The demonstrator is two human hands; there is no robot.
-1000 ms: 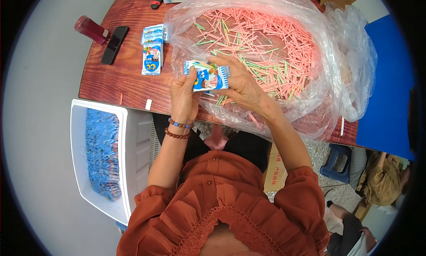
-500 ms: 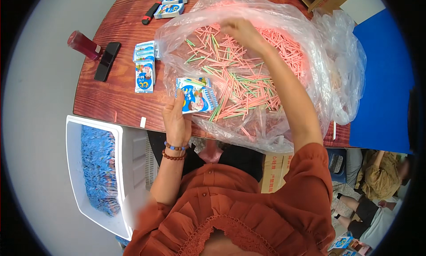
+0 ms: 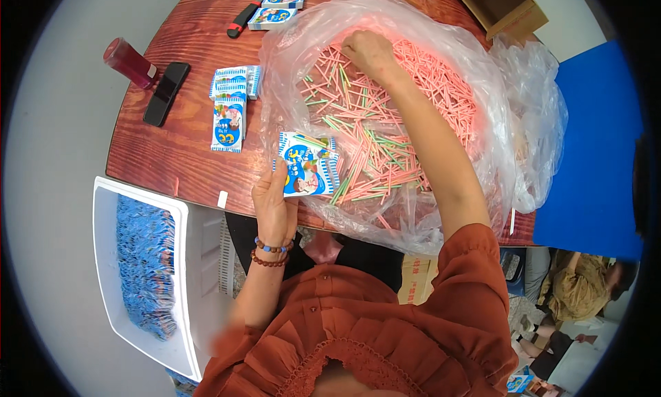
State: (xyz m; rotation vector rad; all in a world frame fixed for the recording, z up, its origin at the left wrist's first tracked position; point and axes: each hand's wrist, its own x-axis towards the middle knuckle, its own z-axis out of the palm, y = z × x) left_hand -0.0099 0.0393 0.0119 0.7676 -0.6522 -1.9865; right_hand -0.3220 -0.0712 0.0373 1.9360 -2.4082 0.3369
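Observation:
My left hand grips a blue-and-white packet by its left side, over the near left edge of a clear plastic bag. A second packet seems to lie behind it, and a few pale green and yellow sticks rest across its upper end. Inside the spread bag lie many thin sticks, mostly pink, some green. My right hand is among them at the far side, fingers curled downward. Its fingertips are partly hidden, so whatever they pinch cannot be made out.
Left of the bag lie several similar packets, a black phone and a red bottle. Farther back are small boxes and a red-black cutter. A white bin of packets stands lower left; an open carton, far right.
My right hand has settled from a blurred reach to curled fingers at the far sticks. The left hand still holds the packet. The whole view has shifted slightly.

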